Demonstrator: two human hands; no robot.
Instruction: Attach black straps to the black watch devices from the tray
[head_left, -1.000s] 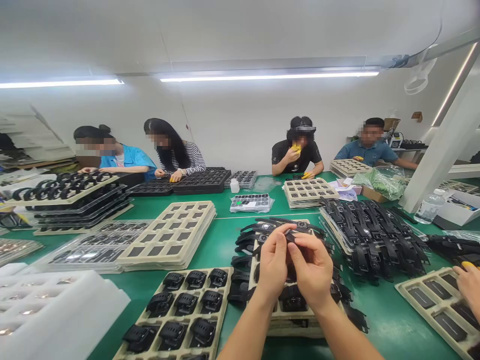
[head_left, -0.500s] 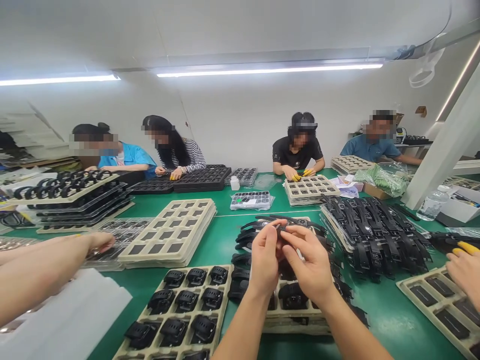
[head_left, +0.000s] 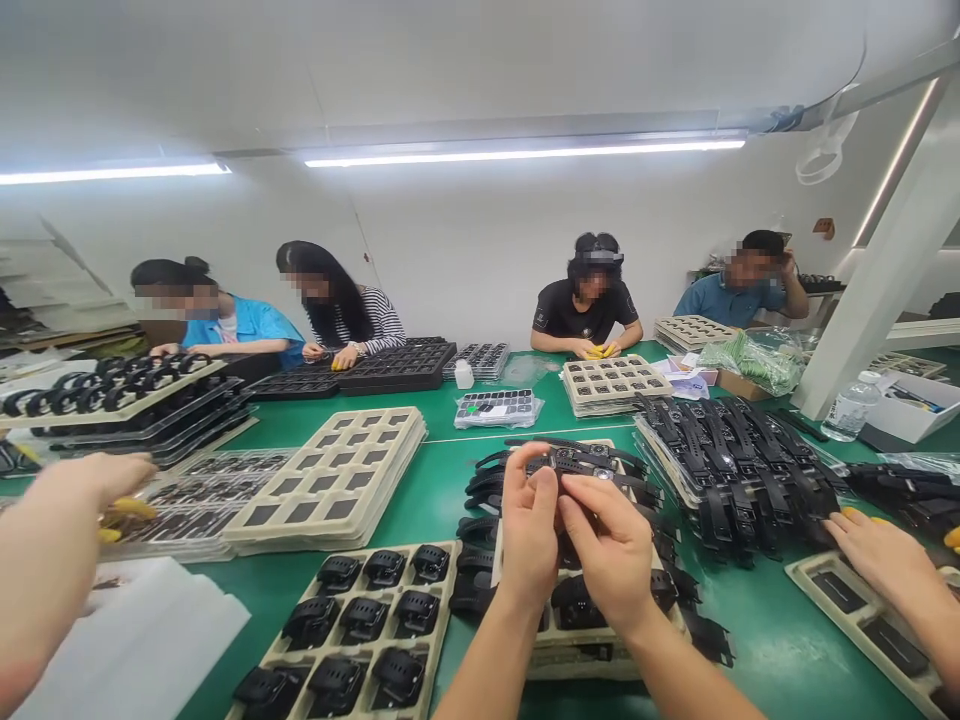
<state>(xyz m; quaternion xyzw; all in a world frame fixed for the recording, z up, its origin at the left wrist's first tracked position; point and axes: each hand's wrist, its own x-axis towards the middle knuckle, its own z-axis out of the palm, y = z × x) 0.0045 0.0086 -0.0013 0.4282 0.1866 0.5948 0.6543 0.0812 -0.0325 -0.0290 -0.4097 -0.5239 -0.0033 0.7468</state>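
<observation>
Above a stack of beige trays (head_left: 592, 660) holding black watches, my left hand (head_left: 531, 530) and my right hand (head_left: 611, 540) meet with fingers bent. Between their fingertips is a black watch strap (head_left: 564, 460), partly hidden by the fingers. Both hands are closed on it. Loose black watches (head_left: 484, 540) with long straps lie around and under my hands. To the left, a beige tray (head_left: 442, 600) holds black watches with closed straps, one in each compartment that shows.
A stack of beige trays (head_left: 360, 520) stands left of centre. Watches (head_left: 720, 450) are piled on trays at right. A co-worker's arm (head_left: 45, 540) reaches in at left, a co-worker's hand (head_left: 877, 550) at right. A bottle (head_left: 851, 405) stands at far right.
My fingers have shifted on the strap, the left forefinger now more bent. The left co-worker's arm has drawn back left; the right co-worker's hand has come further in. The whole view has shifted slightly.
</observation>
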